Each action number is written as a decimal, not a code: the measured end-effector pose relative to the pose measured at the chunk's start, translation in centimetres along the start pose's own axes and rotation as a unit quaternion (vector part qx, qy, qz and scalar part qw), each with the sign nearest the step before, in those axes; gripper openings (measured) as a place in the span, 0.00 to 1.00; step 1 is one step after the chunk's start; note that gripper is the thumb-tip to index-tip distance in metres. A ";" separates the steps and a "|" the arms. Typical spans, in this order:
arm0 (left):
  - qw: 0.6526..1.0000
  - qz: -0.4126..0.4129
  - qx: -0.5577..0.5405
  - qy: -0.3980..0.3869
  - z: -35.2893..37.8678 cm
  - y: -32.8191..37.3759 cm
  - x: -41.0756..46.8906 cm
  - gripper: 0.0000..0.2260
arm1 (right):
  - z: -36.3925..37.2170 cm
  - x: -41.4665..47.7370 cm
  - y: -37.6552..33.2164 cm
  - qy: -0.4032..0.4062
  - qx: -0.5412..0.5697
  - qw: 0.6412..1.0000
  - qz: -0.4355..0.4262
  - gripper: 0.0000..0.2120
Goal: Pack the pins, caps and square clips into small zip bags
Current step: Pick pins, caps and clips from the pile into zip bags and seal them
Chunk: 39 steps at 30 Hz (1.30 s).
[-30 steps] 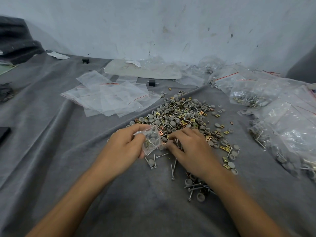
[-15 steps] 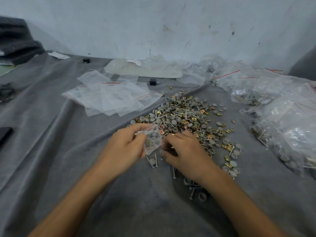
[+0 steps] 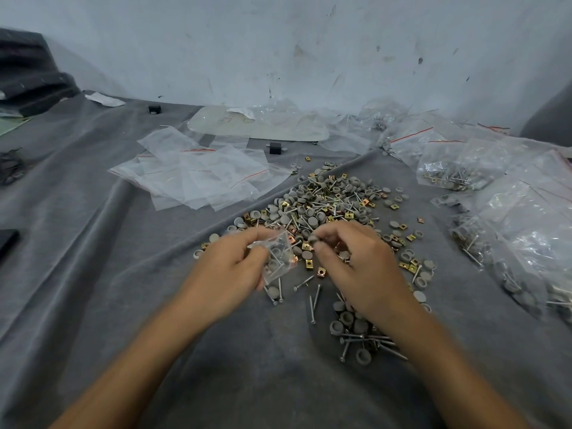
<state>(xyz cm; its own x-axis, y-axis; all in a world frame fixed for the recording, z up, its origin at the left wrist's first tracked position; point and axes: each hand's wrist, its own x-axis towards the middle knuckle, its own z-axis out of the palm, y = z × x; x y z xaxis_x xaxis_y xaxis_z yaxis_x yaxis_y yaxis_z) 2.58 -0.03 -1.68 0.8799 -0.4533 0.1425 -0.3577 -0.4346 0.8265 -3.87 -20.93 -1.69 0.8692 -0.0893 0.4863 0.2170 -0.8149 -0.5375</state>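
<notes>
A heap of grey caps, metal pins and brass square clips (image 3: pixel 325 205) lies on the grey cloth just beyond my hands. My left hand (image 3: pixel 229 270) grips a small clear zip bag (image 3: pixel 277 258) that holds a few pins and caps, lifted off the cloth. My right hand (image 3: pixel 356 264) is raised beside the bag's mouth, with a small grey cap (image 3: pixel 312 240) pinched at its fingertips. Loose pins (image 3: pixel 312 300) lie under and between my hands, and more caps and pins (image 3: pixel 356 332) sit by my right wrist.
Empty zip bags (image 3: pixel 192 174) are spread at the left back. Filled bags (image 3: pixel 495 193) are piled along the right side. Small black blocks (image 3: pixel 275 148) sit near the back, and a dark flat object (image 3: pixel 7 241) lies at the left edge. A wall stands behind.
My right hand has lifted off the heap with a cap and come up to the bag's mouth. My left hand has kept the bag almost where it was.
</notes>
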 end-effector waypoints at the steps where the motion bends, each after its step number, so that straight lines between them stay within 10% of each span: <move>1: 1.000 0.002 0.004 -0.001 0.1 0.0 0.0 0.14 | 0.1 -0.1 -0.4 0.009 0.013 1.000 -0.013 0.06; 16: 0.996 -0.042 -0.065 0.033 -0.7 0.6 0.3 0.15 | 0.4 -0.2 -0.9 -0.033 0.128 0.991 0.004 0.12; 26: 0.984 -0.076 -0.143 0.076 -1.4 0.7 0.8 0.15 | 2.9 -1.5 -1.9 -0.207 -0.083 0.973 -0.058 0.18; 39: 0.987 -0.063 -0.136 0.063 -1.6 0.3 0.7 0.14 | 1.8 -0.8 -0.4 -0.177 -0.176 0.968 -0.028 0.14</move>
<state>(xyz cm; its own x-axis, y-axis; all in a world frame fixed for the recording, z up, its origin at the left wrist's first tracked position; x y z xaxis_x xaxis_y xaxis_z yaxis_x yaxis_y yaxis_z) 3.56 0.78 -0.48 0.9502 -0.3007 0.0815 -0.1608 -0.2493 0.9550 -3.86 -19.47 -3.09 0.9718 0.1113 0.2080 0.1572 -0.9629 -0.2192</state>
